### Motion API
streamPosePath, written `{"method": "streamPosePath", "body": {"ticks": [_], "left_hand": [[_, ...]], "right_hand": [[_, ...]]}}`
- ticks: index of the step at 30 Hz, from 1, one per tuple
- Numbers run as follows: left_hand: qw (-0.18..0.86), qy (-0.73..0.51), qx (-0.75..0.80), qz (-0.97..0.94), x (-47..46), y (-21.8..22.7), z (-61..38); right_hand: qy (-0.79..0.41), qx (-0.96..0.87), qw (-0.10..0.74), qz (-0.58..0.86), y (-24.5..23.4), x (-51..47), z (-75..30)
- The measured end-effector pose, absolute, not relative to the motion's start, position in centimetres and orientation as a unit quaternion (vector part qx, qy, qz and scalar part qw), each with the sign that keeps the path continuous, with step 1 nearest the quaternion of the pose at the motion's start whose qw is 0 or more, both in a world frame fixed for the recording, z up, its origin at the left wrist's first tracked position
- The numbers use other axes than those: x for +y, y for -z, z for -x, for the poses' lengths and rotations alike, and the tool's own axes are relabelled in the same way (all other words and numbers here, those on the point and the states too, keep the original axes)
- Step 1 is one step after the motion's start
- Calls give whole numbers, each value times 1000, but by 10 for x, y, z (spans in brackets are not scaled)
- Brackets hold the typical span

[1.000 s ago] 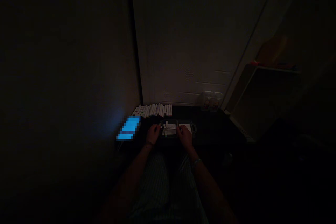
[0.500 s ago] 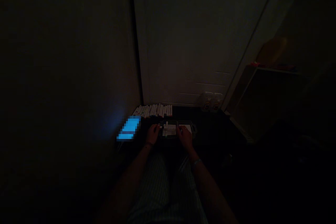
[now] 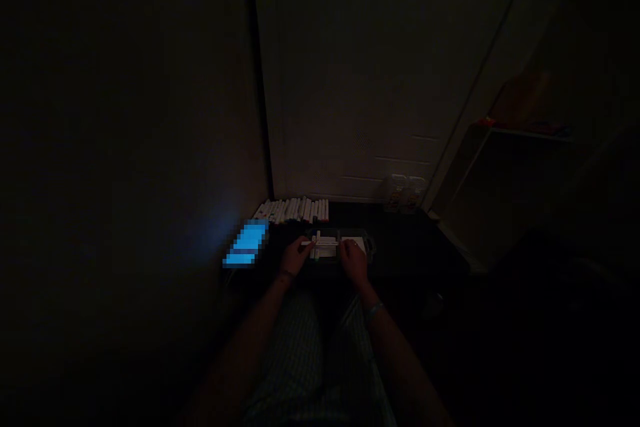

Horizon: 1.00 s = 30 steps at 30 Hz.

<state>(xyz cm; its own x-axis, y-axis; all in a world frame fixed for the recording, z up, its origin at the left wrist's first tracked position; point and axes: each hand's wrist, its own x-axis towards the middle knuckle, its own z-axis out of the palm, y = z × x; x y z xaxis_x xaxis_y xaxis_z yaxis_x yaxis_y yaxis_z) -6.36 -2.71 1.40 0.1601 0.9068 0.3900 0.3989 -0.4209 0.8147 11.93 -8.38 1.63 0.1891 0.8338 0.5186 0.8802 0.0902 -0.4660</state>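
Note:
The light is very dim, so fine detail is lost. A thin white marker (image 3: 329, 243) lies level between my hands, above a clear plastic case (image 3: 371, 244). My left hand (image 3: 295, 256) pinches it near its left end, fingers closed. At the other end are the curled fingers of my right hand (image 3: 354, 261), closed round it. Inside the case, white markers (image 3: 317, 255) lie crosswise beneath the held one, beside pale flat surfaces I cannot make out.
A row of white markers (image 3: 293, 211) lies at the back against the wall. On the left glows a blurred blue screen (image 3: 247, 244). Two clear packages (image 3: 405, 193) stand at the back right of the dark tabletop (image 3: 415, 240). A shelf (image 3: 530, 133) is farther right.
My left hand has shifted slightly right, its fingers now further over the left part of the marker. My right hand has moved very slightly right. The case stays in place.

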Motion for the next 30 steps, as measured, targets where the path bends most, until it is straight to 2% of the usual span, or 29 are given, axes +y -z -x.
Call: {"method": "streamPosePath", "body": {"ticks": [20, 30], "left_hand": [[256, -447, 452, -728, -26, -12, 64], [242, -456, 477, -711, -23, -8, 64]], "right_hand": [[14, -618, 431, 658, -18, -85, -120], [19, -623, 413, 664, -16, -84, -120]]}}
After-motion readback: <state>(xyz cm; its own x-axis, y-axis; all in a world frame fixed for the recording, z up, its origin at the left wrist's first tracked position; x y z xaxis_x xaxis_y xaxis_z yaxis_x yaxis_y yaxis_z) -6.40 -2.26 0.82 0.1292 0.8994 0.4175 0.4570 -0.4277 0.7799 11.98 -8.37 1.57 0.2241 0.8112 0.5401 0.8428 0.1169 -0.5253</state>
